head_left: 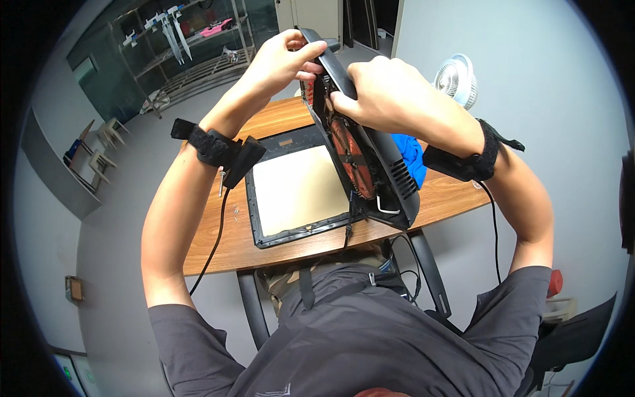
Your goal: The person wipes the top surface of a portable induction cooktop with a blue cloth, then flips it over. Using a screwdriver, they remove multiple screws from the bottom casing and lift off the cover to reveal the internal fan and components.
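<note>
An opened induction cooker's black base housing (405,188) stands tilted up on its edge on the wooden table. Its round copper coil (352,155) faces left. At the raised far end, my left hand (283,61) is closed on the rim, thumb and fingers on either side. My right hand (395,91) wraps round the same end from the right. Left of the base lies the cooker's framed top panel (297,188), its pale inner side up. A black power cord (348,228) hangs over the table's front edge.
Small screws (236,212) and a screwdriver (221,182) lie left of the panel on the table (211,248). Blue cloth (411,159) sits behind the housing. A white fan (456,81) stands beyond my right wrist. Cabled straps (215,149) circle both wrists. Metal shelving (178,49) stands far left.
</note>
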